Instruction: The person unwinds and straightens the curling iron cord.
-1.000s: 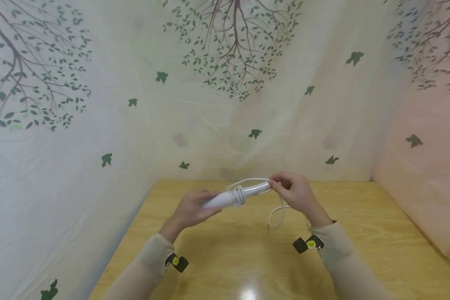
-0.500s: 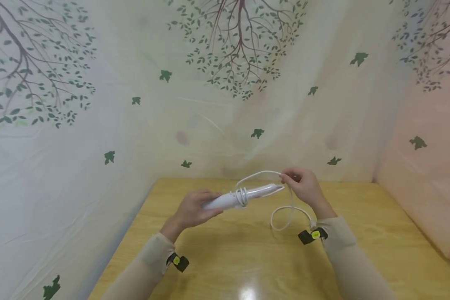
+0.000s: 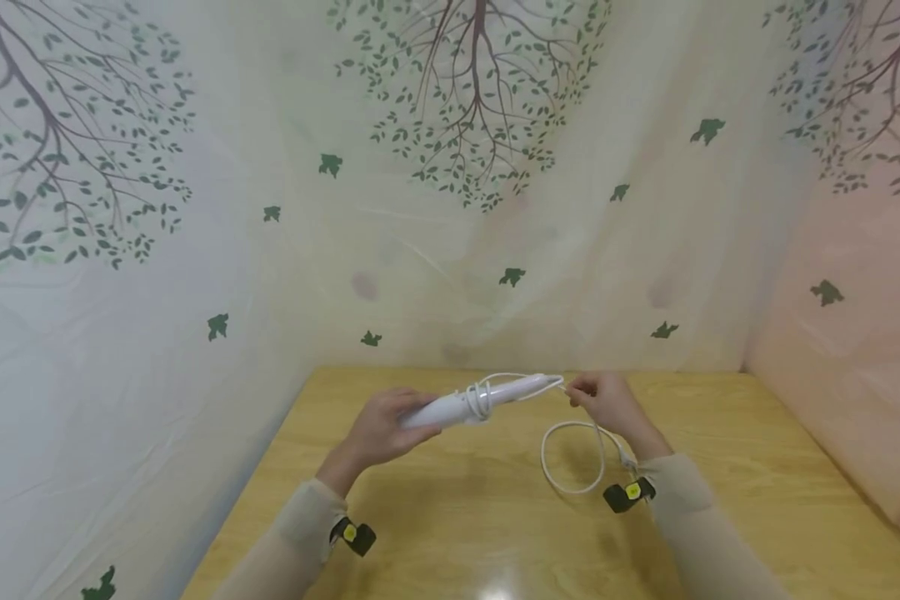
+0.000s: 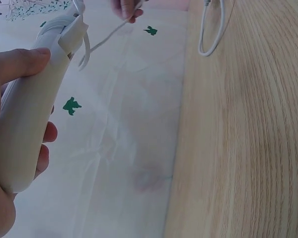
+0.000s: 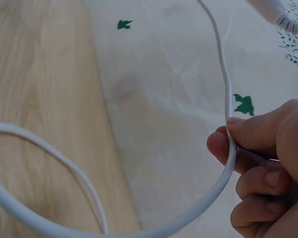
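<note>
My left hand (image 3: 386, 427) grips a white wand-shaped appliance (image 3: 438, 412) by its thick handle, thumb on one side and fingers curled round the other. The appliance looks like a curling iron, its slimmer barrel pointing right and slightly up. White cord (image 5: 223, 74) is wound several times where handle meets barrel. It also runs along the barrel and past the tip. Just beyond the tip, my right hand (image 3: 607, 408) pinches the cord between thumb and forefinger. Below that hand the cord hangs in a wide loop, with its thicker plug end (image 3: 627, 460) near the right wrist.
Below the hands is a wood-grain table (image 3: 450, 517). Pale sheeting printed with trees and green leaf shapes (image 3: 427, 250) rises behind the table and along both sides. Small black cameras (image 3: 621, 497) are strapped to both wrists.
My right hand first drew the cord outward to the right, then came down beside the tip. The cord's raised arc now lies close along the barrel. My left hand stays nearly still.
</note>
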`<state>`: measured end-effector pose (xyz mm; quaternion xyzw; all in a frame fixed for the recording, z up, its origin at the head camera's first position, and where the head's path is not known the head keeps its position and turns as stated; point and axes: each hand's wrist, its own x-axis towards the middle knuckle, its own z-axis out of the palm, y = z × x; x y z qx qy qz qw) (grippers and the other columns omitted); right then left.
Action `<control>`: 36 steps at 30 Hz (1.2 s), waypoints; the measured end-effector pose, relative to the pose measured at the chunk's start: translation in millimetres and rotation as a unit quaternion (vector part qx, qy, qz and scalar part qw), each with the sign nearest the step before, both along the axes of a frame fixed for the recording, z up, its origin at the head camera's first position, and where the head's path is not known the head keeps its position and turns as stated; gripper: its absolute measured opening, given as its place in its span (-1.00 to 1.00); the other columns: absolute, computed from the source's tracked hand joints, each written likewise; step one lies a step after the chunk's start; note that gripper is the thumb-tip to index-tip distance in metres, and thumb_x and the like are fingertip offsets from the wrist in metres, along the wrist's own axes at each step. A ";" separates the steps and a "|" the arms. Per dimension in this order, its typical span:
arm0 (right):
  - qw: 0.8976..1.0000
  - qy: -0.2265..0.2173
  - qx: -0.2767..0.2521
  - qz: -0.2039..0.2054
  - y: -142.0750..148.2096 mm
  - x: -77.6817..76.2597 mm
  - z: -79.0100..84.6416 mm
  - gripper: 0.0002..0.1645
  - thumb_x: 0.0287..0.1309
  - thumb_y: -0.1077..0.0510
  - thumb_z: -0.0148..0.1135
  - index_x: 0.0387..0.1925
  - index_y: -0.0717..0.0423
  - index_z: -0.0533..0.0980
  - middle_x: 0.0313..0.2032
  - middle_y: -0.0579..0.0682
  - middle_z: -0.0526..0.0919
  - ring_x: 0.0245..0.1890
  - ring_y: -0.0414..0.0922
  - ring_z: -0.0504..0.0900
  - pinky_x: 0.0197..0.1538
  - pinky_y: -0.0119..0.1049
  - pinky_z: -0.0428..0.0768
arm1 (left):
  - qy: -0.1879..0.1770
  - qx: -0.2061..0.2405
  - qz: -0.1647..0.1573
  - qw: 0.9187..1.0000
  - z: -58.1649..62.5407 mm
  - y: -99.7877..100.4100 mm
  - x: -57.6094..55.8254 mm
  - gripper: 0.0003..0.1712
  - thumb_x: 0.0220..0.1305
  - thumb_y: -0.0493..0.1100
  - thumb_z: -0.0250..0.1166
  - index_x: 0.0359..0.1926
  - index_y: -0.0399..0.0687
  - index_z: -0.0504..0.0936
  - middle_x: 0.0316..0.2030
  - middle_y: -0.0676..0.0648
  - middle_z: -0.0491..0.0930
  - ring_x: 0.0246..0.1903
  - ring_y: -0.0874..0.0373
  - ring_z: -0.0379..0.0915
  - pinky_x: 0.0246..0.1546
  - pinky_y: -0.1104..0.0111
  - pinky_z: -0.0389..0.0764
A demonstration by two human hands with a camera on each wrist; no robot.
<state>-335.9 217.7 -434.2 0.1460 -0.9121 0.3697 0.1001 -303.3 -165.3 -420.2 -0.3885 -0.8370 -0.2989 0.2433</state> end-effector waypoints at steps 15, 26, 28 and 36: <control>0.999 -0.044 0.020 0.014 -2.7 12.3 -30.5 -0.83 0.24 0.16 0.26 -0.31 0.19 0.67 -0.42 -0.03 0.70 -0.44 -0.19 0.56 -0.38 -0.29 0.52 | -0.027 0.034 0.018 0.999 -1.0 -5.4 -1.1 -0.56 0.01 -0.04 0.53 -0.04 -0.01 0.72 -0.21 -0.02 0.73 -0.28 0.16 0.64 -0.32 0.34 0.62; 0.997 -0.054 0.031 0.046 -6.6 29.6 -43.9 -0.88 0.18 0.11 0.34 -0.38 0.07 0.69 -0.43 -0.05 0.72 -0.44 -0.19 0.59 -0.40 -0.34 0.53 | -0.045 0.039 0.033 0.998 1.7 -6.4 -2.8 -0.57 0.05 -0.01 0.51 -0.02 0.01 0.71 -0.16 -0.01 0.73 -0.25 0.15 0.64 -0.31 0.31 0.62; 0.996 -0.053 0.038 0.054 -6.5 33.4 -44.2 -0.87 0.18 0.07 0.34 -0.38 0.04 0.70 -0.41 -0.09 0.73 -0.41 -0.19 0.60 -0.36 -0.32 0.55 | -0.044 0.036 0.035 0.998 1.5 -7.1 -3.2 -0.56 0.04 -0.02 0.51 -0.03 -0.01 0.71 -0.17 -0.02 0.73 -0.25 0.14 0.64 -0.31 0.30 0.62; 0.992 -0.003 0.074 0.103 -3.1 49.0 -34.3 -0.89 0.17 0.04 0.34 -0.37 -0.05 0.71 -0.34 -0.18 0.73 -0.30 -0.22 0.63 -0.25 -0.30 0.56 | -0.030 0.035 0.048 0.998 3.5 -10.2 -5.6 -0.56 0.03 -0.02 0.52 -0.04 -0.03 0.72 -0.19 -0.02 0.73 -0.28 0.15 0.64 -0.33 0.30 0.61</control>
